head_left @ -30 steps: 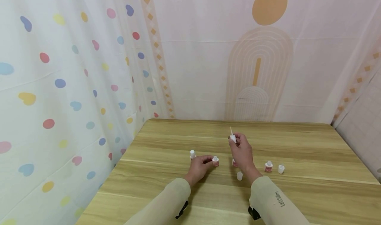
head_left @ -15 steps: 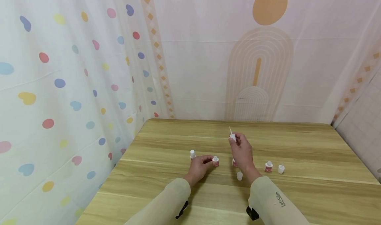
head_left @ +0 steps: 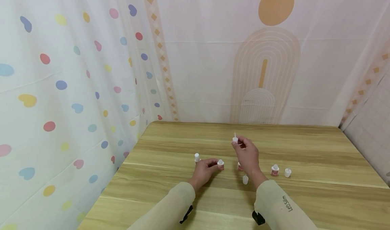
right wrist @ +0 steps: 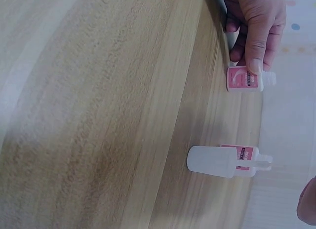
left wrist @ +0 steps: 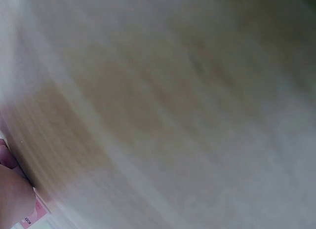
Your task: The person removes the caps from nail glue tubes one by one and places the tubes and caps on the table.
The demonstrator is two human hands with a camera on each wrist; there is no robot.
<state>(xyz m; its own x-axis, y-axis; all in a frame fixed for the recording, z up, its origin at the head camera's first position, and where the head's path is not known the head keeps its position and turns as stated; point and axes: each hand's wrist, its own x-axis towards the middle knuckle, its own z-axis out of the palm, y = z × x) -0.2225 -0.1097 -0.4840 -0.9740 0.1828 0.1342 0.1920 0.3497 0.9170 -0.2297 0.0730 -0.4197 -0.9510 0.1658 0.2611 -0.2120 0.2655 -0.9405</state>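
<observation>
My left hand [head_left: 204,171] holds a small white bottle [head_left: 220,165] with a pink label upright on the table by its side; its neck is uncapped. The right wrist view shows the thumb of that hand on the bottle [right wrist: 243,80]. Farther back, my right hand [head_left: 247,154] pinches a white brush cap [head_left: 235,140] between thumb and fingers above the table, its thin brush pointing up. Below the right wrist stands a second uncapped bottle [head_left: 240,166], partly hidden by the hand. A loose brush cap [right wrist: 212,161] stands brush up in front of it.
On the right stand another open bottle [head_left: 275,170] and its neighbouring white cap [head_left: 287,173]. A capped bottle [head_left: 197,157] is partly behind my left hand. Patterned curtains [head_left: 201,71] hang behind the wooden table [head_left: 320,148] and along its left side.
My right hand has shifted the brush cap slightly left and turned it, so the brush now points more nearly straight up. My left hand and the bottle in it have stayed still.
</observation>
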